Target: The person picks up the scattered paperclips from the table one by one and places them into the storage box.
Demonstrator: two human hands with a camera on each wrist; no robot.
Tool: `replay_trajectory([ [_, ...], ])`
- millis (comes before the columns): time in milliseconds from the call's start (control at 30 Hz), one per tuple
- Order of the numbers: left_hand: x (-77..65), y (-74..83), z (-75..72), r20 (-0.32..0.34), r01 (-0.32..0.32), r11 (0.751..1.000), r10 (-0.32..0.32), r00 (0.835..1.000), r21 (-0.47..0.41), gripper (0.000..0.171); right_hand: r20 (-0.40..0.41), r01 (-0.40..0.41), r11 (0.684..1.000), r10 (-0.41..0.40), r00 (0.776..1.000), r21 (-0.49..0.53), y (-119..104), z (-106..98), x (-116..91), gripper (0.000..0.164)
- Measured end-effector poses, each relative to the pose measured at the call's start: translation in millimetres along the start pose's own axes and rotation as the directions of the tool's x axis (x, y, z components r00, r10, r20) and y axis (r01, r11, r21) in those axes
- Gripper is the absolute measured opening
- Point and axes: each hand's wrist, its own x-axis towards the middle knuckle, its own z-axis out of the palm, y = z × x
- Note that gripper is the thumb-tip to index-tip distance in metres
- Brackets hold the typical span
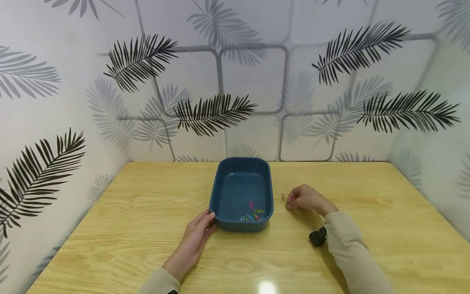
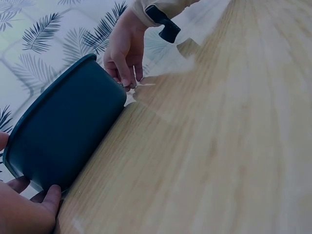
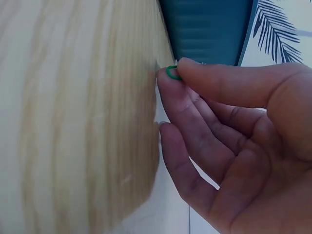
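A dark blue plastic bin (image 1: pixel 240 226) stands on the table, with several coloured paper clips, among them a pink paper clip (image 1: pixel 251 204), lying towards its near end. My left hand (image 1: pixel 196 237) grips the bin's near left corner, thumb on the rim and fingers low along the outer wall. To the right of the bin, my right hand (image 1: pixel 306 199) pinches a green paper clip (image 3: pixel 171 73) between thumb and index finger, close over the tabletop. Just left of those fingertips lies an orange paper clip (image 1: pixel 282 197).
The light wooden table (image 1: pixel 147 196) reaches back to a wall (image 1: pixel 253 134) with a leaf pattern. A black wrist camera (image 1: pixel 318 236) sticks out from the right sleeve, low over the wood.
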Motion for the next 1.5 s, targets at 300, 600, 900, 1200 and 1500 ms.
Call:
replay_trajectory([
  [300,1.7,1.1,0.5,-0.025,-0.002,1.000,0.002,1.000,0.002,0.051,-0.059,0.007,1.000,-0.008,0.998,-0.012,-15,0,1,0.007],
  [600,-1.0,0.3,1.3,-0.017,-0.002,1.000,0.002,1.000,0.005,0.052,-0.216,0.073,0.997,-0.068,0.974,0.013,-34,0,-6,0.016],
  [900,-0.8,0.5,0.8,-0.011,-0.002,1.000,0.002,1.000,-0.001,0.054,-0.284,0.165,0.985,-0.170,0.944,-0.040,-58,6,-15,0.013],
  [1200,0.3,-0.3,0.6,-0.018,0.003,1.000,-0.003,1.000,-0.001,0.054,-0.289,0.188,0.980,-0.198,0.937,-0.062,-73,15,-19,0.016],
  [1500,1.7,-1.9,0.3,-0.034,0.009,1.000,-0.009,0.999,-0.004,0.052,-0.328,0.229,0.971,-0.240,0.914,-0.072,-78,18,-22,0.016],
])
